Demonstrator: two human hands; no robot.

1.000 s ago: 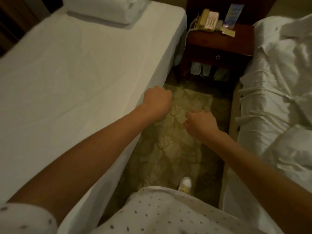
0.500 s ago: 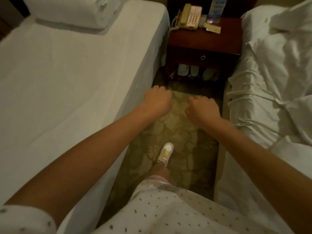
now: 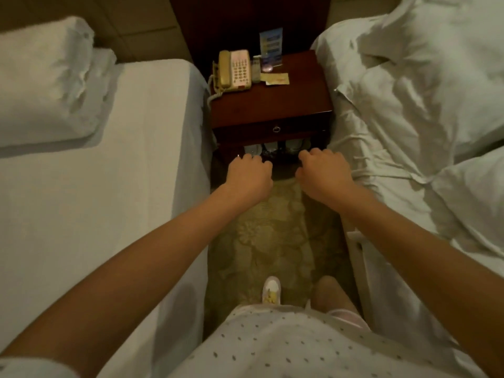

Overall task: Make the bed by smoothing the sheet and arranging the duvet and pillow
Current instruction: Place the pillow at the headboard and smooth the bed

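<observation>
1. The sheet (image 3: 81,214) lay flat and nearly creaseless over the left bed. I judged it thin, light and limp. It should slide under a flat palm, and it is best pulled taut from its hanging side edge by the aisle.
2. The folded duvet (image 3: 46,85) sat stacked at the head of that bed, on top of the sheet. It looked soft, bulky and light, so it would sag if lifted by one point. I would take two corners of its top layer and shake it open down the bed. I could not tell whether a pillow was in that stack.
3. My left hand (image 3: 249,177) and right hand (image 3: 324,173) were both curled into fists and held nothing. They hung over the aisle, apart from either bed's linen.
4. The right bed carried rumpled bedding (image 3: 409,91), with a puffed pillow (image 3: 474,192) nearer me.
5. The nightstand (image 3: 272,105) stood between the bed heads, just beyond my fists. On it were a telephone (image 3: 234,70) and an upright card (image 3: 270,45). A swung duvet corner could sweep either off.
6. The carpet (image 3: 272,236) aisle was narrow, and my shoe (image 3: 271,290) was planted in it, leaving little room to step sideways.
</observation>
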